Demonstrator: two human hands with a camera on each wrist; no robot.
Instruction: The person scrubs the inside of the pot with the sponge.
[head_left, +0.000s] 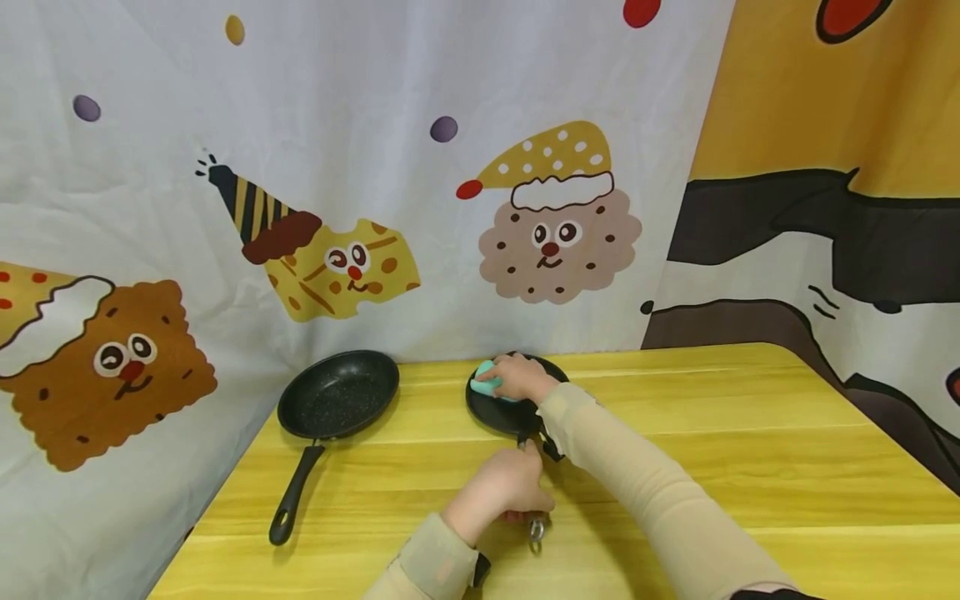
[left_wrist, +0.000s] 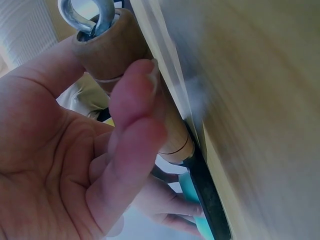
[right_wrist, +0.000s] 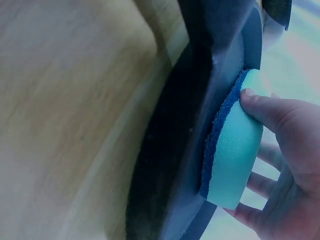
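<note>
A small dark frying pan (head_left: 489, 414) lies near the far edge of the table. My left hand (head_left: 508, 482) grips it by its wooden handle (left_wrist: 176, 134), which ends in a metal ring (head_left: 536, 531). With thumb and fingers, my right hand (head_left: 522, 379) holds a teal sponge (right_wrist: 234, 150) against the pan's inside. The sponge's dark blue scouring side faces the pan surface in the right wrist view. Part of the sponge and of the pan's inner surface is hidden beneath the right hand in the head view.
A larger black speckled frying pan (head_left: 339, 396) rests at the table's left, its black handle (head_left: 296, 496) toward the near side. Behind the yellow wood-grain table (head_left: 712, 417) hangs a printed cartoon curtain (head_left: 360, 108).
</note>
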